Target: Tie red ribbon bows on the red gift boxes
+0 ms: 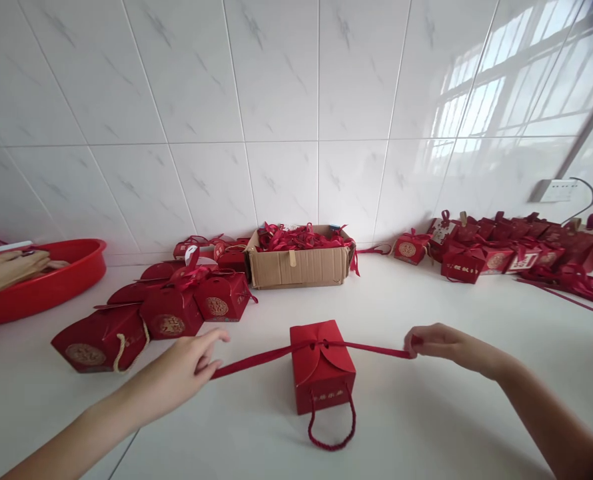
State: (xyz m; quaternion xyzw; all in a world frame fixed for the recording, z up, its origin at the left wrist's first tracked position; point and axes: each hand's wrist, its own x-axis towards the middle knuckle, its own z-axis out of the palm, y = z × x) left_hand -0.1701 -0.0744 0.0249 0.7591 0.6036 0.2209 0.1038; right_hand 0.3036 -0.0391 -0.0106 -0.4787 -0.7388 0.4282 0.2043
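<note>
A small red gift box (321,363) stands on the white table in front of me, its rope handle hanging toward me. A red ribbon (259,359) runs through holes in its top and stretches out to both sides. On the left, my left hand (199,360) pinches one end of the ribbon, with the index finger lifted away. My right hand (434,340) is closed on the other end, to the right of the box. Neither hand touches the box itself.
Several red boxes (171,317) stand at the left, near a red basin (71,277) and another person's hand (14,270). A cardboard box (299,269) of ribbons sits by the tiled wall. More red boxes (494,260) and loose ribbons (574,277) lie at the right.
</note>
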